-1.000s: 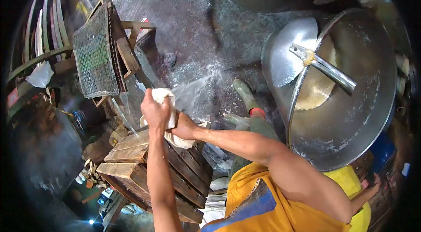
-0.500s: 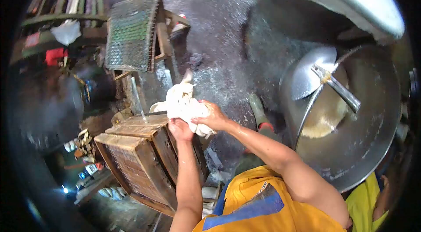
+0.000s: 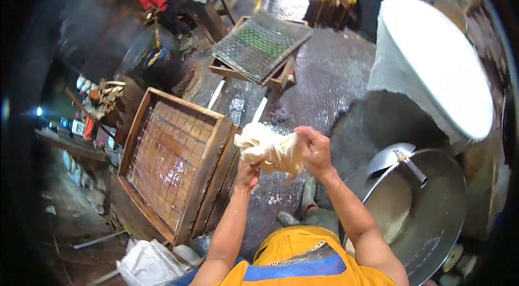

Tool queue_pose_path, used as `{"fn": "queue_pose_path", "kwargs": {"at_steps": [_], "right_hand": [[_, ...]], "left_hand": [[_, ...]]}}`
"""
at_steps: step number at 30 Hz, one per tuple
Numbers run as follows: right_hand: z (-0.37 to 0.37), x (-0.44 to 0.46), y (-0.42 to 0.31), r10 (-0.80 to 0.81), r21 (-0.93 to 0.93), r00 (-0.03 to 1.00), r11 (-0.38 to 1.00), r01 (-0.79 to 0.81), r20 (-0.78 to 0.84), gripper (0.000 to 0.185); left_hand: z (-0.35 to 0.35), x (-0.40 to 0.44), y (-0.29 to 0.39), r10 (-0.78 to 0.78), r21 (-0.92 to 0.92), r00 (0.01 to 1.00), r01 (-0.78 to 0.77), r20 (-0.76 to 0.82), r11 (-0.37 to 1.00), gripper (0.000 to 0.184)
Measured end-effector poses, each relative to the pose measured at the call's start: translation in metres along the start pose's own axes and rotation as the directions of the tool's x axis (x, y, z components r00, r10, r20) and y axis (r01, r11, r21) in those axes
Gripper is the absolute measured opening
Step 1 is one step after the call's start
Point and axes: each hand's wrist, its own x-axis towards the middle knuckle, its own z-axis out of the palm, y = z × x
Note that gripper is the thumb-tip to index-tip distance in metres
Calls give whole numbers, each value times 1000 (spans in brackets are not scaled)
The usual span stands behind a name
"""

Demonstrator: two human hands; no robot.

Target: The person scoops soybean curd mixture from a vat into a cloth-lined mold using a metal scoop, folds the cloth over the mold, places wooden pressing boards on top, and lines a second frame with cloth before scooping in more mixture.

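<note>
Cloth: pale and bunched up, held in midair between both hands, stacked wooden trays off to the left
Cloth's lie: long axis goes roughly side to side; neither hand's nearer tbh, both are on it
Right grip: curled in, pinching the right end
Left grip: under the left end, fingers mostly hidden, can't tell how tight
Shirt lettering: too small to read

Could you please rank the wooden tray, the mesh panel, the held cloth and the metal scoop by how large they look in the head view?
1. Wooden tray
2. Mesh panel
3. Bunched cloth
4. Metal scoop
The cloth's nearness to the camera may flatter it, so true sizes could differ.
</note>
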Motion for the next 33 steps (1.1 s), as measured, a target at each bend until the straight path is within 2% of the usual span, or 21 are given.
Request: {"fn": "queue_pose_path", "kwargs": {"at_steps": [1,4,5,8,9,11,12,14,15,16,17,18,19,20,22,23,24,26,29,32,33], "right_hand": [[1,7,-30,-133,-94,991,987,130,-30,11],[26,4,-66,-249,-168,967,953,253,45,10],[36,-6,-78,-322,-190,944,924,331,74,10],[61,-46,-109,-521,-242,840,805,542,148,24],[67,-64,-117,-499,-159,843,833,530,201,33],[84,-82,-120,-507,-259,766,739,622,395,33],[93,-92,-115,-490,-298,726,687,662,482,32],[112,-100,-112,-438,-68,841,874,481,317,22],[118,-102,-114,-326,86,918,945,315,225,18],[127,-98,-125,-189,251,970,957,147,154,16],[134,-85,-131,-309,160,947,943,292,91,12],[138,-79,-140,-247,96,963,967,238,105,11],[145,-78,-161,-191,157,975,973,172,114,11],[151,-76,-176,-136,217,983,970,107,125,12],[157,-64,-191,-173,209,969,969,135,177,15],[158,-59,-204,-151,156,964,981,119,218,15],[160,-56,-212,-72,320,960,947,-20,271,15],[155,-49,-236,-221,150,915,972,179,339,17],[148,-35,-260,-307,165,800,952,259,515,20],[132,-10,-271,-308,154,540,937,312,783,23],[135,-3,-266,-310,239,445,948,208,840,27]], "left_hand": [[4,-12,16,42,12,999,-42,30,999,50],[-1,-47,39,93,14,995,-94,35,996,54],[-10,-58,41,115,-85,992,-111,44,990,57],[-15,-93,52,209,-102,977,-212,-41,972,56],[-12,-107,59,235,-125,969,-243,-78,962,58],[-8,-135,75,278,-164,947,-303,-160,939,64],[-16,-144,74,307,-71,938,-321,-162,944,68],[-30,-155,76,363,122,920,-347,-148,930,78],[-39,-163,80,396,465,902,-280,-171,840,85],[-42,-171,89,406,538,903,-273,-144,798,83],[-43,-181,96,408,607,905,-258,-120,752,80],[-47,-192,98,398,670,912,-232,-102,705,77],[-54,-198,100,466,826,884,-236,-36,512,51],[-63,-204,103,459,888,889,-208,-4,411,44],[-76,-216,104,428,969,903,-143,43,203,32],[-75,-220,110,499,975,864,-165,70,148,23],[-78,-218,119,539,957,831,-251,137,143,22],[-87,-216,137,616,898,738,-426,275,110,19],[-76,-228,154,370,724,929,-238,-25,647,10],[-73,-233,169,359,628,932,-251,-49,737,9],[-68,-237,180,380,696,924,-240,-51,677,7]]}}
